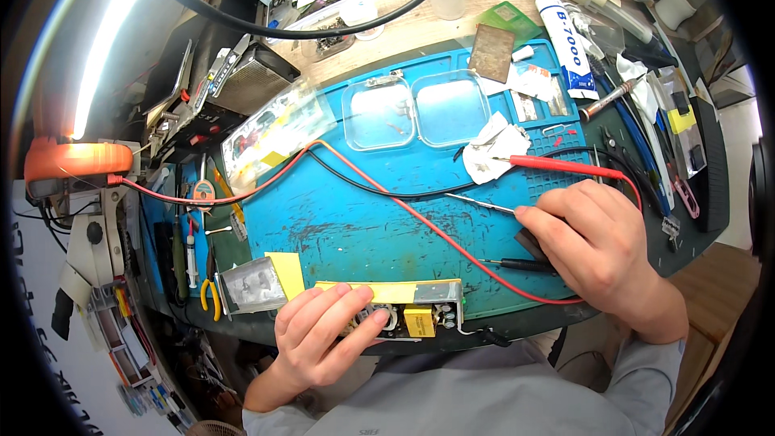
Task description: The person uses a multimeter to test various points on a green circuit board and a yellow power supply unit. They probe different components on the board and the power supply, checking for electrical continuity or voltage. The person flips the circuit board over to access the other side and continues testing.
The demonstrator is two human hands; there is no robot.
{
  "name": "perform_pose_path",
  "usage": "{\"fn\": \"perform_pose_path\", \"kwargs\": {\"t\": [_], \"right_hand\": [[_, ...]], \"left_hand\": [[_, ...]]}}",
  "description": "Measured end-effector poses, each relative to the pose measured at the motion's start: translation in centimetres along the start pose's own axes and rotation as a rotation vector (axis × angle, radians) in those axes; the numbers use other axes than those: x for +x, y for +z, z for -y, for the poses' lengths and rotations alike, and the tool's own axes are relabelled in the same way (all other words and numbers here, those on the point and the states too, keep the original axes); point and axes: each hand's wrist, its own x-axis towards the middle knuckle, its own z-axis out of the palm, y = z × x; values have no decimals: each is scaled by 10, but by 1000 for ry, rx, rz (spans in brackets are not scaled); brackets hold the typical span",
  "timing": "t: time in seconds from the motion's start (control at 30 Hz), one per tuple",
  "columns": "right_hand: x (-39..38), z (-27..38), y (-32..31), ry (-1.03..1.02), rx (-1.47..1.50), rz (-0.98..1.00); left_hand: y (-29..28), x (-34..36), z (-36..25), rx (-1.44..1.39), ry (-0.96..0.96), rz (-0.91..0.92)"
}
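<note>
- Pinching, in the head view, a pointed metal tool (484, 204), perhaps tweezers, by its near end, between thumb and fingertips of the right hand (601, 246); apparently held so for fine control, leaving most of its length free.
- Pointing leftward over the blue mat (363, 234), tip just beside the black lead (355, 182); cannot tell contact from a small gap.
- Clasping with the left hand (319, 343) the open circuit unit (404, 295), fingers pressed over its yellow-lined edge, likely to steady it; cannot tell the thumb's place.
- Set at the mat's near edge, close to the body, with components exposed beyond the fingertips, seemingly for easy reach and sight.
- Lying near the right hand: a black probe (525, 265), pointing left. Farther off, a red probe (557, 165), tip end on crumpled white tissue (492, 145), perhaps parked within reach.
- Crossing the mat diagonally: a red cable (412, 206), looped well above the unit and so out of its way.
- Left of the unit: a metal plate (254, 284) with a yellow flap, seemingly laid aside.
- Standing well back: a two-part clear case (413, 117), perhaps for keeping small parts together.
</note>
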Motion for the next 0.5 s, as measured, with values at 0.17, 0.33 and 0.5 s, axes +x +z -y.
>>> {"fn": "perform_pose_path", "kwargs": {"t": [0.17, 0.33, 0.5], "right_hand": [[0, 0, 3, -5, 0, -8], [-1, -2, 3, -16, -13, -10], [0, -2, 3, -13, -4, -10]], "left_hand": [[3, -5, -1, 15, -10, -10], [5, -3, 1, 10, -15, -9], [3, -3, 1, 5, -17, 3]]}}
